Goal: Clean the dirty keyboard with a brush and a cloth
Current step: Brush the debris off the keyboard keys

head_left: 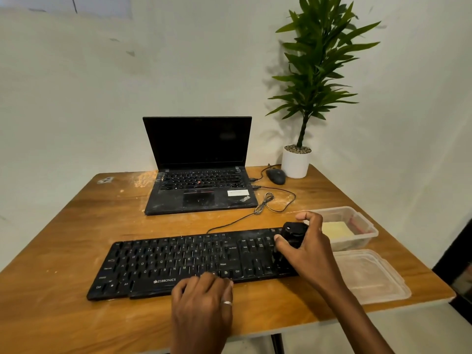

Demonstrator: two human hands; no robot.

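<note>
A dusty black keyboard (178, 261) lies across the front of the wooden table (63, 251). My right hand (309, 249) grips a black brush (293, 232) by its round top, and the brush stands on the keyboard's right end over the number keys. My left hand (201, 300) rests on the keyboard's front edge near the space bar, fingers curled down over it. A pale yellow cloth (334, 229) lies inside a clear plastic box (362, 241) just right of the keyboard.
A dusty open laptop (201, 190) stands behind the keyboard, with a black mouse (275, 176) and a potted plant (297, 162) at the back right. The keyboard cable (265, 203) loops between them. The box's clear lid (370, 277) lies at the front right corner.
</note>
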